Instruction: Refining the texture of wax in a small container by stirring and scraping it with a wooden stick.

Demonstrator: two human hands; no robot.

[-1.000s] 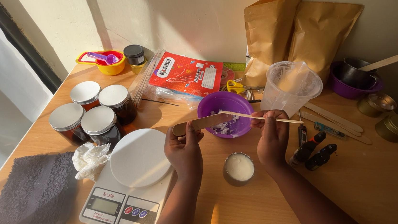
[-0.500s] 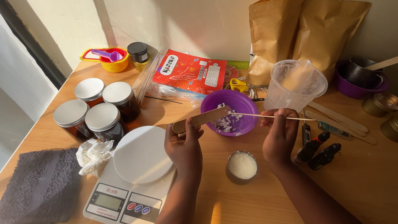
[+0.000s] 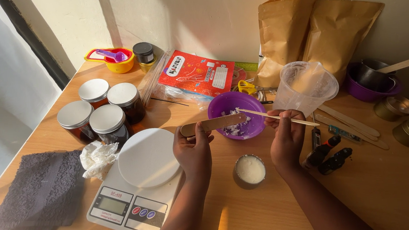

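- Left hand [image 3: 193, 148]: fingers closed around one end of a flat wooden stick [image 3: 213, 124], which lies nearly level and reaches toward 3 o'clock, its far end over the rim of the purple bowl [image 3: 223, 107].
- Right hand [image 3: 286, 136]: fingertips pinched on a thin wooden skewer [image 3: 276, 117]; the skewer runs toward 10 o'clock, and its tip meets the far end of the flat stick above the bowl.
- Purple bowl: at 12 o'clock of the two hands, holding white crumbly flakes.
- Small tin [image 3: 250, 170]: filled with white solid, on the table between the wrists, at 6 o'clock of the bowl.
- Kitchen scale [image 3: 124, 211]: at 9 o'clock of the left hand, with a round white plate [image 3: 148, 157] on its platform.
- Four dark jars [image 3: 101, 111] with silver lids: at 10 o'clock of the scale; a crumpled tissue [image 3: 98, 158] and a grey cloth [image 3: 41, 191] lie toward 9 o'clock.
- Clear plastic cup [image 3: 304, 86]: at 1 o'clock of the right hand, in front of two brown paper bags [image 3: 315, 31].
- Two black lighters [image 3: 329, 154]: just beside the right hand at 3 o'clock.
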